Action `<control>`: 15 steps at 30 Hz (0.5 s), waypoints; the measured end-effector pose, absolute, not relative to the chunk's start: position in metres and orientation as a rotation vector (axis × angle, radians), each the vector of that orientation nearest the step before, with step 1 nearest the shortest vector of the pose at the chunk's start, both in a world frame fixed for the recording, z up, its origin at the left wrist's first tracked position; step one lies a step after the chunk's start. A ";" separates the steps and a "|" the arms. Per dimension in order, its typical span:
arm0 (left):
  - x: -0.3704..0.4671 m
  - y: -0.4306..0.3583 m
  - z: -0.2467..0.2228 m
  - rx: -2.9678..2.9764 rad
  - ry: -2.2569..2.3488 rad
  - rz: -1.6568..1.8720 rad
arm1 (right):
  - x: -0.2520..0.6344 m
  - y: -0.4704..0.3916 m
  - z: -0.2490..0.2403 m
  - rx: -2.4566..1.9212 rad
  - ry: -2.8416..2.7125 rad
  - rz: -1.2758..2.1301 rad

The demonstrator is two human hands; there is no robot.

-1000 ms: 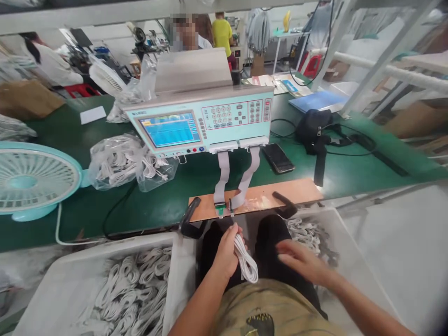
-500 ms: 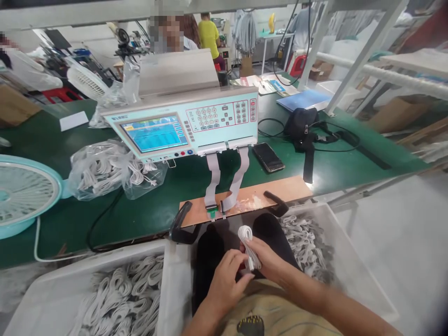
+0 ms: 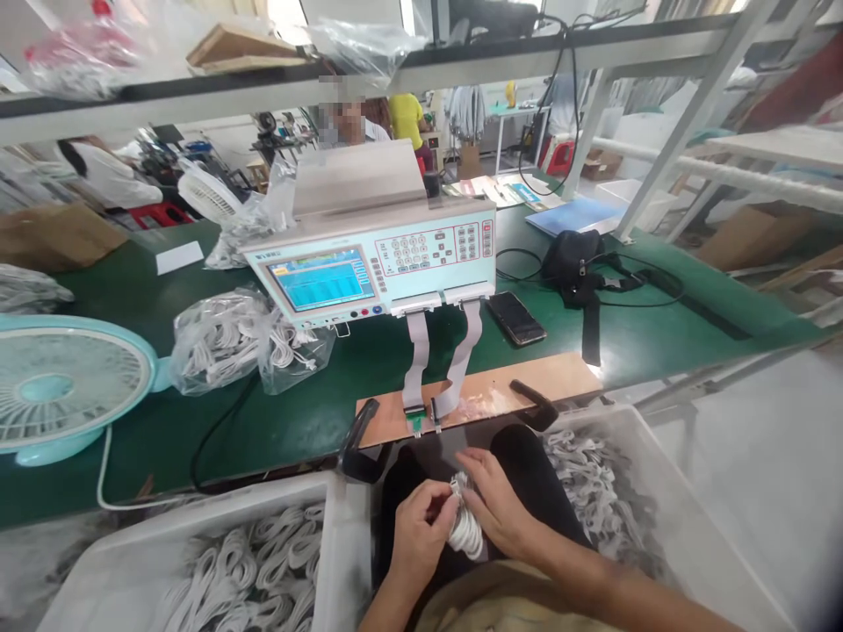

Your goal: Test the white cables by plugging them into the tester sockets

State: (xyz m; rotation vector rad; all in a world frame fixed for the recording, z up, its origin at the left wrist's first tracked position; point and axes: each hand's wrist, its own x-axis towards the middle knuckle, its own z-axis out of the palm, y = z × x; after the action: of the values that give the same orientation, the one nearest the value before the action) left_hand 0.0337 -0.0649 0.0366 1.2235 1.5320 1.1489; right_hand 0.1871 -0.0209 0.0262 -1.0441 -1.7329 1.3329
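A coiled bundle of white cable point(image 3: 466, 534) is between my hands, above my lap. My left hand point(image 3: 421, 527) is closed at the bundle's upper end, pinching a small white connector end between thumb and fingertips. From the other side, my right hand point(image 3: 499, 505) holds the coil, its thumb against the loops and its fingers reaching over the top. The cable's loops hang toward my body. Just beyond my hands, two flat ribbon cables point(image 3: 416, 364) run from a bench tester point(image 3: 369, 263) down to small connectors point(image 3: 416, 423) on a copper-coloured board point(image 3: 480, 399).
White bins of coiled cables stand left point(image 3: 333, 527) and right point(image 3: 685, 491) of my legs. Black clamps point(image 3: 362, 443) grip the board's ends. A blue fan point(image 3: 72, 386), bagged cables point(image 3: 220, 342), a phone point(image 3: 517, 318) and a black pouch point(image 3: 572, 263) lie on the green table. People sit behind.
The cable bundle has turned over, with its loops now toward my body. My left hand has moved up to its connector end. The camera view has tilted upward and shifted left.
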 end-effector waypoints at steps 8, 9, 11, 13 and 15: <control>0.026 -0.042 0.025 0.716 1.595 1.452 | 0.160 0.007 0.046 -1.002 -1.491 1.578; 0.027 -0.040 0.021 0.656 1.606 1.508 | 0.156 0.010 0.044 -1.009 -1.446 1.592; 0.028 -0.037 0.015 0.548 1.581 1.549 | 0.149 0.017 0.039 -1.030 -1.393 1.611; 0.028 -0.035 0.014 0.479 1.512 1.518 | 0.145 0.021 0.035 -1.053 -1.369 1.618; 0.027 -0.034 0.017 0.449 1.442 1.475 | 0.143 0.024 0.032 -1.064 -1.360 1.616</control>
State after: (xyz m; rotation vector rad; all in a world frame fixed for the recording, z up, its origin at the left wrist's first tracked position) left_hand 0.0272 -0.0339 0.0166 0.4491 1.4422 1.4754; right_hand 0.1430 0.0244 0.0325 -1.0636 -1.3602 1.6161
